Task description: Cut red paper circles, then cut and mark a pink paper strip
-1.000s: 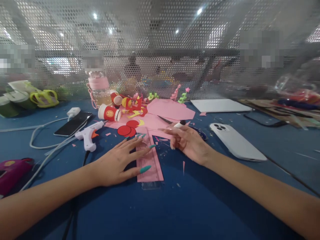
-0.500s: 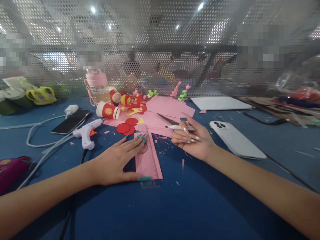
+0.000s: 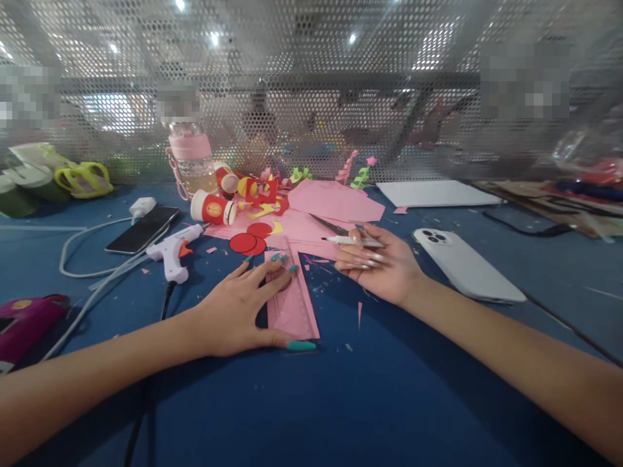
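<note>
My left hand (image 3: pixel 238 301) lies with fingers spread over a clear ruler (image 3: pixel 292 318) on a pink paper strip (image 3: pixel 310 321). Its fingertips touch the ruler, while the thumb reaches past the strip's near end. My right hand (image 3: pixel 384 263) is raised to the right of the strip, its fingers closed around a white marker (image 3: pixel 357 241) with the dark tip pointing left. Behind the marker is a dark pointed blade (image 3: pixel 328 225), its other end hidden by the hand. Red paper circles (image 3: pixel 243 243) lie beyond my left hand, beside larger pink sheets (image 3: pixel 335 200).
A glue gun (image 3: pixel 170 251), a black phone (image 3: pixel 143 230) and cables are on the left. Red paper cups (image 3: pixel 214 209) and a pink-lidded bottle (image 3: pixel 191 155) stand farther back. A white phone (image 3: pixel 467 264) lies right. A perforated metal screen (image 3: pixel 311 97) closes off the back.
The ruler has slid away from me, so its near end no longer sticks out past the pink strip. My left thumb has shifted right. The right hand still grips the marker.
</note>
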Demonstrator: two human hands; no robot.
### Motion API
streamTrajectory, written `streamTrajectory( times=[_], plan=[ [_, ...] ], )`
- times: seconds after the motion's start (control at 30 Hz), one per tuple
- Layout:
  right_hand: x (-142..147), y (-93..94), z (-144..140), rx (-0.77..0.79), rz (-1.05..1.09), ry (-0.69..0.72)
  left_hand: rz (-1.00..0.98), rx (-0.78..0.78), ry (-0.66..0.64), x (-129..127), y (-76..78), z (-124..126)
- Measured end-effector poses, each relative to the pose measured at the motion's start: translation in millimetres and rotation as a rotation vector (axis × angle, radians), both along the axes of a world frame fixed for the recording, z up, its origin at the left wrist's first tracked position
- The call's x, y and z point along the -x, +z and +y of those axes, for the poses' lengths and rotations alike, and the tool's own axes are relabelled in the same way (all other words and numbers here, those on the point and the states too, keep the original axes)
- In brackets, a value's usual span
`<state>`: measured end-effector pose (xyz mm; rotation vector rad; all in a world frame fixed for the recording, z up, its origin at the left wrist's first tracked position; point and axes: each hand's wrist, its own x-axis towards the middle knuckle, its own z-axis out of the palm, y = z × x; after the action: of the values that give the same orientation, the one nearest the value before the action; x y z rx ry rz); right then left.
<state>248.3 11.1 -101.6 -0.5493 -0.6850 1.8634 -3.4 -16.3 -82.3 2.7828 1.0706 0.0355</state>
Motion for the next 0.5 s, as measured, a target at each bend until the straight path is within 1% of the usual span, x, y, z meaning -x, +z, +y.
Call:
streamTrajectory(
  times=[0.4,0.5],
  plan=[
    [1.7,2.9,-1.5,0.006,-0.012,-0.010,-0.023,-0.028,-0.015,2.8,0.1,3.7],
    [1.7,3.7,-2.1,0.005,-0.020,-0.012,-0.003,-0.029,-0.005,2.6,0.5,3.8]
  ],
)
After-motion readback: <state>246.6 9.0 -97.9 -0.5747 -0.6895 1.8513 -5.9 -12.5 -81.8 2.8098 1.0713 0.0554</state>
